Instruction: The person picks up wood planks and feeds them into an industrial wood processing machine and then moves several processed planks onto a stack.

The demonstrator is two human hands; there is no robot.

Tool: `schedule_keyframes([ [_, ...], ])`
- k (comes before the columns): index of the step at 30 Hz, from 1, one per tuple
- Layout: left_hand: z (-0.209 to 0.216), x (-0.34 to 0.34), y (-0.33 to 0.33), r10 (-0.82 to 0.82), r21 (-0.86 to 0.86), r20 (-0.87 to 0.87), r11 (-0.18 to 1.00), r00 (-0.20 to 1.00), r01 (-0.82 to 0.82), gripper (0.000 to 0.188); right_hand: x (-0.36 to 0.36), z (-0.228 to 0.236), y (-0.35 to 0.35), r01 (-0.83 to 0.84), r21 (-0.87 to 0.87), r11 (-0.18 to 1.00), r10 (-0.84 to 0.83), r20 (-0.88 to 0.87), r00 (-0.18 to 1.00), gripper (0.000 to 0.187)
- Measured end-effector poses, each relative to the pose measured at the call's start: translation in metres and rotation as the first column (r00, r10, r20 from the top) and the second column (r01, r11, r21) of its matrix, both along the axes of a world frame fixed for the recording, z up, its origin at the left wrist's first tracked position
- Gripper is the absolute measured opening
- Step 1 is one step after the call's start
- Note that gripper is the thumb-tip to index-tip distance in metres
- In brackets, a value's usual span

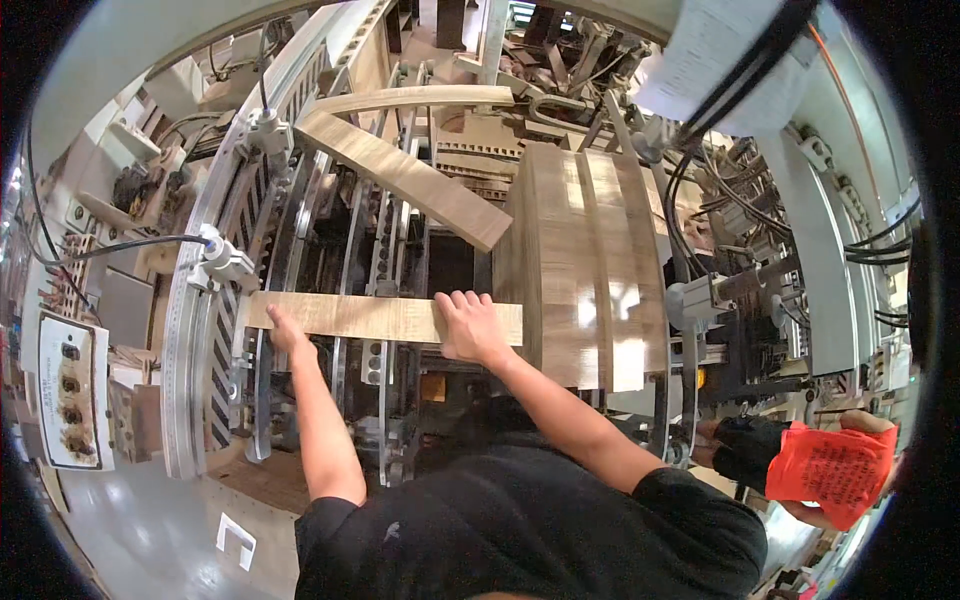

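Observation:
A long, light-brown wooden plank (370, 318) lies crosswise over the metal rails in front of me. Near its left end, my left hand (287, 328) grips the near edge, the thumb on top and the other fingers mostly hidden below. Toward the right end, my right hand (472, 328) reaches over the upper face with its fingers curled across the far edge. The plank's right end is close beside a large stack of wooden boards (560, 270).
Farther off, another plank (410, 180) rests diagonally over the rails, beside a third plank (410, 98). A striped metal guide (222, 370) runs along the left. Black cables (740, 80) hang at the right, where a person in an orange-red top (830, 470) is partly visible.

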State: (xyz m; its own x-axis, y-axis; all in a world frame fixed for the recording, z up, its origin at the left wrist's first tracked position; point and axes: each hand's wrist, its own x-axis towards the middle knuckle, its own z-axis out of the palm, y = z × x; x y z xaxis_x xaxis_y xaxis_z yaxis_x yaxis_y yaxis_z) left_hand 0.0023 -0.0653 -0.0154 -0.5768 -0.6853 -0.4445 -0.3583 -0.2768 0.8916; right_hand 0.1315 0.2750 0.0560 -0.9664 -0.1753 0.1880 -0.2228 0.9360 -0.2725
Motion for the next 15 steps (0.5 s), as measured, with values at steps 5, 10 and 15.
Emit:
schedule_keyframes([
  [5,0.028,0.046,0.028,-0.294,-0.02,0.123,0.954,0.948,0.299,0.07,-0.001,-0.004,0.009,0.031,-0.029,0.999,-0.03,0.027,0.999,0.062],
  [10,0.018,0.111,0.029,-0.67,-0.434,0.301,0.537,0.678,0.723,0.053,0.001,0.002,0.008,0.013,-0.061,0.998,-0.011,0.029,1.0,0.059],
  [15,0.025,0.175,0.013,-0.662,-0.367,0.51,0.41,0.549,0.835,0.075,0.003,-0.002,0.015,-0.01,-0.053,0.999,0.011,0.014,1.0,0.067],
])
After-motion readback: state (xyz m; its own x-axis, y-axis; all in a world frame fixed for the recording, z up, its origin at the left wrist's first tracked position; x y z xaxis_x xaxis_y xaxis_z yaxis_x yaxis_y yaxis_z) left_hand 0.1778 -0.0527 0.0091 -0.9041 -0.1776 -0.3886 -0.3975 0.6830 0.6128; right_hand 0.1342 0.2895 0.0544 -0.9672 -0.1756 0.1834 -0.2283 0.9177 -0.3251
